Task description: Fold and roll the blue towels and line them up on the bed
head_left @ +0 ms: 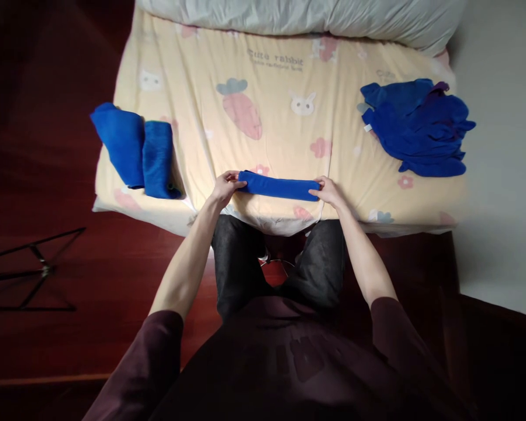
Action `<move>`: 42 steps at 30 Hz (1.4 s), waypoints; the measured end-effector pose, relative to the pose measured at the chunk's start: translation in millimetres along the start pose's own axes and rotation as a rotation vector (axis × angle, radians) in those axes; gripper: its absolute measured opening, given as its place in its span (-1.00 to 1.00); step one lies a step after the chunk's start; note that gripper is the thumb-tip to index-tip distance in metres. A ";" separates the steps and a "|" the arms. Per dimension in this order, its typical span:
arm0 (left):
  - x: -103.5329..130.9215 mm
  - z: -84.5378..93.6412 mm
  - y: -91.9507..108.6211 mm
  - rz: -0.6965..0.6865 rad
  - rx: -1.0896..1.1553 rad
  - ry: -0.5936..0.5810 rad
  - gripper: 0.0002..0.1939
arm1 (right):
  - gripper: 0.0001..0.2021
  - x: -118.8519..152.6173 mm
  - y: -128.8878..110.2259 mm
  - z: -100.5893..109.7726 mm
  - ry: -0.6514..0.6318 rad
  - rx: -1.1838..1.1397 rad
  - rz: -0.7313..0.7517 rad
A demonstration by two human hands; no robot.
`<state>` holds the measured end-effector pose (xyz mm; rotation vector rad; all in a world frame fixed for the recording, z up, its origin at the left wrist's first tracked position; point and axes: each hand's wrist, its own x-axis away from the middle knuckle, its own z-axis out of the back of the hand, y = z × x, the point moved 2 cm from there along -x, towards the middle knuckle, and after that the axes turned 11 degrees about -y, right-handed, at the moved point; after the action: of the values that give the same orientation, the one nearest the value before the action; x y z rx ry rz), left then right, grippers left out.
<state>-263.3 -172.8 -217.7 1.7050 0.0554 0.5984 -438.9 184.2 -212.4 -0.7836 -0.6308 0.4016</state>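
A blue cloth (278,186), folded into a long narrow strip, lies crosswise at the near side of the bed in front of me. My left hand (228,188) pinches its left end, thumb on top. At the right end my right hand (326,192) grips the cloth between thumb and fingers. Two folded blue cloths lie side by side at the bed's left edge: a larger one (123,143) and a narrower one (158,158). A loose, crumpled heap of blue cloths (421,128) sits on the right, with a small white tag showing.
The bed (280,123) has a cream sheet printed with rabbits and carrots. A pale pillow or quilt (289,14) runs along its far side, and a white wall (499,175) stands at the right. Black tripod legs (35,269) rest on the red-brown floor at left.
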 end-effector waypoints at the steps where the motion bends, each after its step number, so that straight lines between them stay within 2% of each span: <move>1: -1.8 0.1 -2.4 -0.020 0.028 0.050 -0.46 | -0.53 1.1 -1.6 0.5 0.007 0.040 -0.019; 4: -6.3 -2.4 -8.8 -0.052 0.143 0.164 -0.37 | -0.49 3.8 -12.8 3.6 0.056 0.224 -0.024; 6: -6.7 -8.6 -13.3 -0.061 0.208 0.196 -0.37 | -0.44 3.4 -26.8 4.1 0.053 0.351 0.084; 8: -3.9 -19.6 -19.7 -0.054 0.267 0.210 -0.44 | -0.40 -0.2 -42.7 1.4 -0.027 0.419 0.216; 10: 1.8 -34.6 -28.7 -0.040 0.340 0.233 -0.53 | -0.37 -7.3 -56.3 -3.8 -0.160 0.419 0.277; 13: 12.5 -61.2 -43.2 -0.031 0.416 0.248 -0.60 | -0.30 -21.4 -68.5 -12.2 -0.341 0.420 0.239; 17: 20.3 -93.2 -51.7 -0.040 0.613 0.228 -0.55 | -0.21 -36.9 -74.2 -15.1 -0.390 0.478 0.215; 20: 16.9 -106.7 -43.1 0.011 0.797 0.221 -0.51 | -0.15 -43.1 -76.5 -10.7 -0.381 0.480 0.144; 23: 11.5 -110.0 -23.4 0.092 0.871 0.205 -0.51 | -0.19 -42.9 -83.7 -5.7 -0.392 0.535 0.063; 25: 10.9 -106.5 -5.7 0.041 0.876 0.197 -0.48 | -0.31 -38.8 -92.1 -4.4 -0.406 0.568 0.054; 27: 13.5 -99.3 13.9 -0.086 0.854 0.177 -0.46 | -0.42 -32.9 -102.6 -6.3 -0.418 0.562 0.086; 31: 22.3 -77.7 53.5 -0.302 0.716 0.095 -0.49 | -0.62 -23.2 -125.3 -24.6 -0.461 0.503 0.133; 34: 29.9 -56.7 85.0 -0.425 0.545 0.044 -0.50 | -0.67 -21.5 -144.9 -51.3 -0.467 0.414 0.189; 37: 42.3 -34.3 120.1 -0.519 0.377 -0.059 -0.47 | -0.59 -25.1 -169.4 -82.9 -0.431 0.241 0.289; 40: 59.0 -9.5 156.8 -0.580 0.245 -0.165 -0.43 | -0.61 -33.3 -199.2 -115.7 -0.402 0.117 0.275; 42: 68.6 9.4 180.4 -0.633 0.153 -0.190 -0.40 | -0.59 -40.0 -223.1 -137.3 -0.372 0.075 0.245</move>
<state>-251.7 -199.0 -26.6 1.7587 0.4955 -0.0407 -355.4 -54.6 -133.5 -0.7212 -0.8638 0.8034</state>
